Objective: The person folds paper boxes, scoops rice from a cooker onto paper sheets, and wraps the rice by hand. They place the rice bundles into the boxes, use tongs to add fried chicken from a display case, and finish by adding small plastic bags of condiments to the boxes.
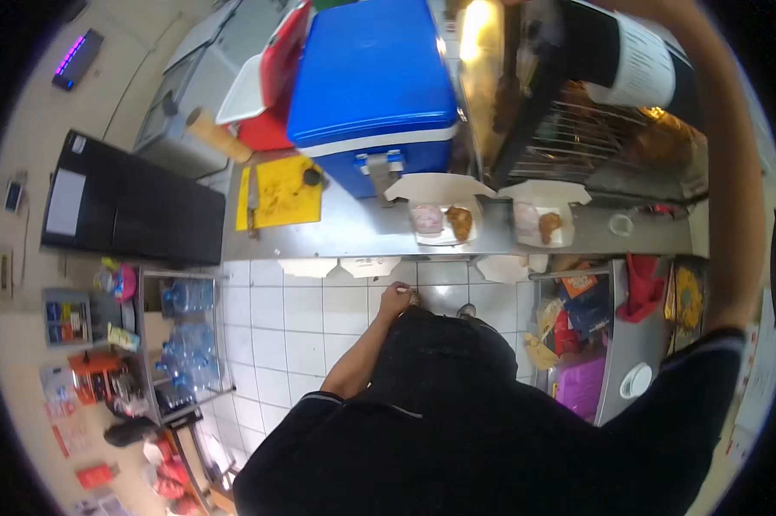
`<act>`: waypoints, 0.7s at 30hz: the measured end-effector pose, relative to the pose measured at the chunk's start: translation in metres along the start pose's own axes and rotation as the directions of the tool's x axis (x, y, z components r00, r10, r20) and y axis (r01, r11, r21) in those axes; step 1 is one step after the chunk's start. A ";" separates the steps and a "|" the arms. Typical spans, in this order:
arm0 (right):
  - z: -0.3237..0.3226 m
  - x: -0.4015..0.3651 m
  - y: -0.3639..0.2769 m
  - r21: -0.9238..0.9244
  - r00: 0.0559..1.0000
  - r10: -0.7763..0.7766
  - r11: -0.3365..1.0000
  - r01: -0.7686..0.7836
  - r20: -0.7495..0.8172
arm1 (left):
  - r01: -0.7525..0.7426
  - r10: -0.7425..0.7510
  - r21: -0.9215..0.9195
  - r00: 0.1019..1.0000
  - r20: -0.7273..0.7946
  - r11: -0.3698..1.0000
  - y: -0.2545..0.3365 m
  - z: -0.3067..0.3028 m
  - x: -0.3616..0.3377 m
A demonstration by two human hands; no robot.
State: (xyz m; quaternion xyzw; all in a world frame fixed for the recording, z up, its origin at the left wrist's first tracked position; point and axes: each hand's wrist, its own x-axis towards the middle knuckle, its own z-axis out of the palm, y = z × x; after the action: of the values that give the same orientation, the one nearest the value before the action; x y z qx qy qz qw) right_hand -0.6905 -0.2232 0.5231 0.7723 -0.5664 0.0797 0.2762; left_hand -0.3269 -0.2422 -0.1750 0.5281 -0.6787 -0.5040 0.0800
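Observation:
My left hand [395, 300] is low in front of the counter, fingers closed around something small and pale that I cannot make out. My right arm reaches up along the right side, and its hand lies beyond the top edge. Near that arm is a dark-framed warmer with wire racks [577, 133] and a lit interior. On the steel counter [362, 236] stand two open cartons. The left carton [444, 234] and the right carton [545, 239] each hold a wrapped pale item and a brown fried piece.
A blue cooler [371, 77] stands on the counter beside a yellow board [293, 202] with a knife [253, 202]. White open box flaps [371, 267] show below the front edge. Racks with water bottles [190, 344] are at left; a shelf with a purple container [582, 383] is at right.

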 end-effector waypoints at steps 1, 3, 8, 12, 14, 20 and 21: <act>0.004 -0.029 -0.015 0.022 0.990 0.038 0.999 -0.036 -0.134 | -0.051 0.050 0.000 0.991 -0.124 0.999 0.010 -0.009 -0.003; 0.021 -0.092 -0.059 0.151 0.935 0.131 0.985 -0.084 -0.331 | -0.186 0.167 -0.004 0.891 -0.422 0.983 0.033 -0.025 -0.001; 0.171 -0.133 -0.241 0.813 0.920 0.391 0.528 -0.245 0.023 | -0.229 0.144 -0.073 0.797 -0.587 0.971 0.080 -0.120 0.066; 0.345 -0.032 -0.351 0.868 0.850 0.304 0.123 -0.482 0.429 | -0.229 0.115 -0.188 0.872 -0.476 0.955 0.055 -0.143 0.092; 0.433 0.024 -0.384 0.771 0.826 0.308 0.311 -0.556 0.472 | -0.208 0.260 0.170 0.887 -0.382 0.963 0.038 -0.149 0.068; 0.627 0.173 -0.398 0.351 0.689 0.569 0.597 -0.721 0.448 | 0.022 -0.034 -0.046 0.961 -0.275 0.999 -0.003 -0.165 -0.026; 0.676 0.171 -0.411 0.311 0.723 0.603 0.654 -0.690 0.338 | 0.070 -0.092 -0.109 0.971 -0.220 0.992 -0.003 -0.175 -0.039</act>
State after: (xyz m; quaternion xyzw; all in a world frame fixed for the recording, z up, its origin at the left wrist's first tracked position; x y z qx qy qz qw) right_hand -0.3821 -0.6298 -0.1052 0.5621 -0.7995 0.2120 -0.0014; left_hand -0.1958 -0.3160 -0.0772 0.6043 -0.6170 -0.4774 0.1619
